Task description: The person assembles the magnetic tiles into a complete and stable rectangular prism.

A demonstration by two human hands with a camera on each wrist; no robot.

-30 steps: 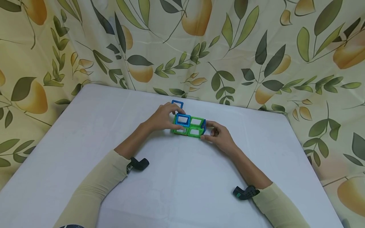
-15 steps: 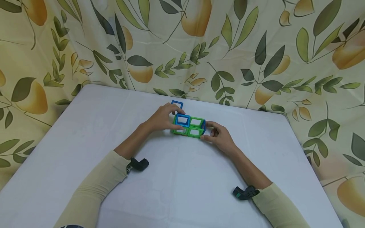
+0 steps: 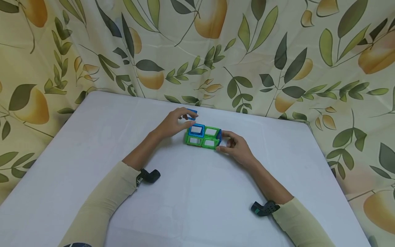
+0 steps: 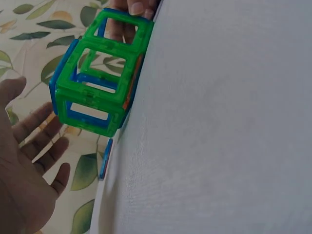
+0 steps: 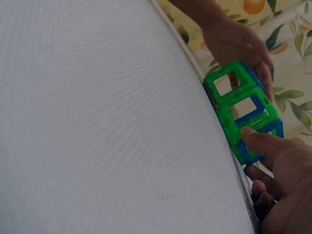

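Note:
A box built of green and blue magnetic tiles (image 3: 202,142) stands on the table, with a blue square tile (image 3: 196,135) on its upper left. My right hand (image 3: 239,147) holds its right end; in the right wrist view the thumb (image 5: 263,141) lies on the green side, fingers behind. My left hand (image 3: 174,122) is off the box, just beyond its left end, fingers spread and holding nothing in the left wrist view. Behind the box lies a loose blue tile (image 3: 192,111), partly hidden by the left fingers. An orange-red piece (image 4: 132,85) shows at the box's base.
The white-covered table (image 3: 191,199) reaches back to a curtain (image 3: 197,51) printed with leaves and fruit. Its far edge runs close behind the loose tile. A black wrist device (image 3: 150,176) sits at the left cuff, another black device (image 3: 264,208) at the right.
My left hand has let go of the box's left end and moved up and back toward the loose blue tile. The right hand keeps its hold, and the box stays in place.

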